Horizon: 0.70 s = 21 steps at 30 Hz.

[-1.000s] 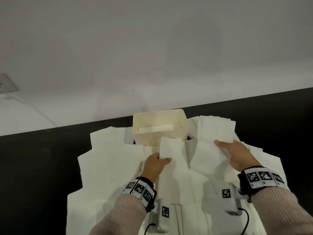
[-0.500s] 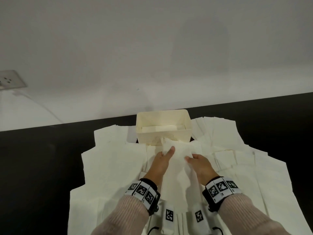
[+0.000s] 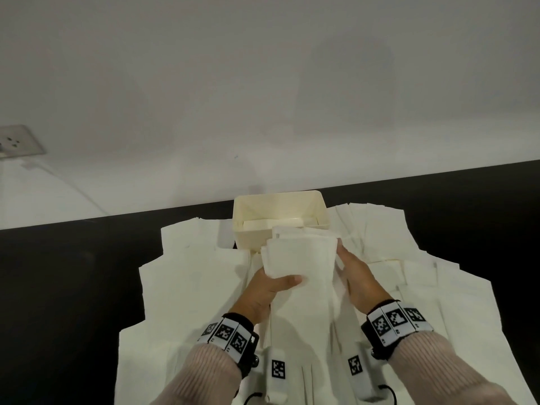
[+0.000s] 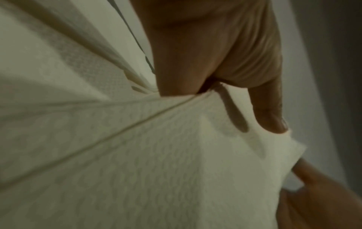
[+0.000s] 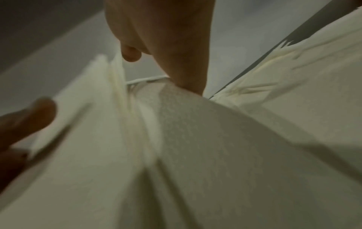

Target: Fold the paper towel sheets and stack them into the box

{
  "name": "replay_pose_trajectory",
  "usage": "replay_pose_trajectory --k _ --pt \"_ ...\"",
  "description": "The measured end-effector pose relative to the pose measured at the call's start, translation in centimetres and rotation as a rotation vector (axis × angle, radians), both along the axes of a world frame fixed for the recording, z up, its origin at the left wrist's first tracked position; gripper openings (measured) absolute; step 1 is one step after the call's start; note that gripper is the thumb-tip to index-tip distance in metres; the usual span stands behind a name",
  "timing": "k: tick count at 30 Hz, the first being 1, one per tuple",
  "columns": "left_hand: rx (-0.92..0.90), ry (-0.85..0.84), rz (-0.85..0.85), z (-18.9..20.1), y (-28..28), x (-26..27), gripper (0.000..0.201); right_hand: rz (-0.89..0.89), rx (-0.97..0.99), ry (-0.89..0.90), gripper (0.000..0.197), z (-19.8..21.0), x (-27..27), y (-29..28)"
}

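Paper towel sheet (image 3: 298, 258), folded over into a thick white pad, sits between our two hands just in front of the cream box (image 3: 279, 213), its far edge overlapping the box's near wall. Our left hand (image 3: 267, 290) pinches the pad's near-left corner: the thumb lies across the top face while the fingers go under it, as the left wrist view shows with the thumb tip (image 4: 272, 122) pressed onto the embossed paper (image 4: 156, 155). Our right hand (image 3: 355, 277) holds the pad's right edge, fingers reaching forward along that side; in the right wrist view one finger (image 5: 188, 74) presses down on the paper (image 5: 195, 139), but how far the others curl round the edge we cannot tell through the blur.

Beyond our grip, the box holds a flat layer of white paper on its floor. Its near wall stands directly between the pad and that layer.

Around and beneath our hands, loose unfolded sheets (image 3: 193, 276) overlap one another, spreading out to the left, to the right (image 3: 377, 229) and back toward our wrists, covering much of the black tabletop (image 3: 67, 287). Both wrists wear bands printed with black-and-white markers (image 3: 226, 336), over pink ribbed sleeves (image 3: 204, 375). Far off to the left of our grip, a wall socket (image 3: 17, 140) sits on the pale wall.
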<state>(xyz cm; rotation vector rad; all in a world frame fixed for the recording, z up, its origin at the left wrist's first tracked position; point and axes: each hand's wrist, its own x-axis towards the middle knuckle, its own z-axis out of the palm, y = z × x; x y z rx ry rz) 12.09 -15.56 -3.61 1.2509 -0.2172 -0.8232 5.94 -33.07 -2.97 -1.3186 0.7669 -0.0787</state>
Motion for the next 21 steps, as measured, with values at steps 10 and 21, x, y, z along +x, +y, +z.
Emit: replay_pose_trajectory --k 10,21 --pt "-0.004 -0.097 0.038 1.5 -0.8 -0.7 0.049 0.294 0.085 -0.223 0.078 3.4 -0.9 3.1" --pt "-0.338 0.091 0.247 2.3 0.7 -0.1 0.039 0.591 -0.341 0.046 0.038 2.7 -3.0 0.2"
